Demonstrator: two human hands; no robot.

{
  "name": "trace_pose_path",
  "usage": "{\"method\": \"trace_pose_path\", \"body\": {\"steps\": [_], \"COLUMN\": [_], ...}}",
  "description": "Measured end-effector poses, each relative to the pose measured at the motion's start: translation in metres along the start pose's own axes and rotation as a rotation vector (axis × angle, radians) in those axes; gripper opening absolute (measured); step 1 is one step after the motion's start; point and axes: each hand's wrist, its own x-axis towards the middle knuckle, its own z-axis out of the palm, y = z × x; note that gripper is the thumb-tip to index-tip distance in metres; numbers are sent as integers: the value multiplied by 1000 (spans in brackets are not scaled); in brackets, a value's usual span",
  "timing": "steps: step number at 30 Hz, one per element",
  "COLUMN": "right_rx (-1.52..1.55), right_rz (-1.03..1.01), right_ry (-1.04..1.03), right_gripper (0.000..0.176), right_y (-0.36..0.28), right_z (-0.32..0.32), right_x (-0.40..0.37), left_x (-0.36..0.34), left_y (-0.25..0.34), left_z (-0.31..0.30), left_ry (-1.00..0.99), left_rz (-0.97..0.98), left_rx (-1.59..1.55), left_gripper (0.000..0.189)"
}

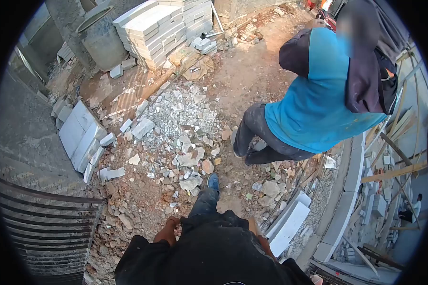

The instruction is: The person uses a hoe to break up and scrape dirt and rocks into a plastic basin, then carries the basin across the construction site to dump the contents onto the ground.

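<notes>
My left hand [172, 222] hangs beside my thigh, close to my black shirt, and its fingers are mostly hidden. At my other side, my right hand [265, 243] is partly covered by the shirt. A pale tan piece [255, 226] sticks out in front of it, and I cannot tell what this is. My blue shoe [213, 181] steps onto ground strewn with broken stone. Pale grey blocks [292, 223] lie to the right of my right hand.
A person in a blue and dark top [314, 104] stands ahead on the right. Rubble [180, 114] covers the middle ground. Stacked blocks [152, 31] and a large round container [102, 45] stand behind. A metal grille [47, 223] lies left; a block wall edge [349, 185] borders a lower area right.
</notes>
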Motion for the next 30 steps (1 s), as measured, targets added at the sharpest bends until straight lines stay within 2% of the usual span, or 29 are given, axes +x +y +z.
{"method": "trace_pose_path", "body": {"steps": [1,2,4,5,6,7,8,10,12,14,15,16,18,19,21,22,24,25,26,27,28,30], "right_rx": [57,111,86,36,-11,56,55,252,200,117,147,154,275,274,287,282,285,306,319,344,363,364], "right_rz": [-30,-60,-118,-152,-187,-113,-113,-268,-344,-111,-22,-23,-99,-101,-94,-88,-65,-49,-35,-24,-19,-52], "right_ry": [-16,-34,-62,-102,-143,-175,-178,-315,-370,-255,-306,-306,-222,-213,-213,-220,-250,-278,-312,-335,-344,-297], "right_gripper": [33,32,34,34,34,32,32,31,37,40,42,42,40,39,38,37,36,36,36,36,36,36], "right_y": [-2,-3,-24,-38,-65,-97,-95,-65,-86,-138,-175,-188,-206,-213,-230,-235,-243,-246,-248,-251,-258,-274], "right_z": [-15,-30,-83,-113,-150,-190,-194,-177,-211,-261,-306,-328,-369,-391,-441,-468,-518,-538,-557,-578,-603,-662], "right_x": [18,38,67,75,74,69,97,185,223,250,251,265,300,323,355,373,403,419,435,451,462,471], "left_x": [25,58,34,49,-13,-26,11,-3,18,-4,-11,11,5,28,63,62,60,59,70,42,38,46], "left_y": [20,56,164,202,271,320,355,440,510,582,620,654,725,758,811,841,894,911,923,942,952,969], "left_z": [-10,-19,-59,-69,-97,-114,-121,-143,-149,-161,-167,-166,-181,-185,-200,-218,-259,-278,-292,-313,-327,-353], "left_ry": [-24,101,157,306,236,204,332,397,287,370,135,155,58,60,177,180,173,242,236,190,217,277], "left_rz": [106,125,189,400,386,401,581,719,731,859,753,811,739,743,843,843,710,731,667,585,585,557], "left_rx": [121,126,81,-16,-187,-292,-215,-171,-228,-47,-196,-148,-136,-139,147,151,360,357,168,-9,-113,-142], "left_gripper": [28,30,32,28,27,29,30,29,28,28,28,27,30,30,33,33,37,39,35,29,26,29]}}
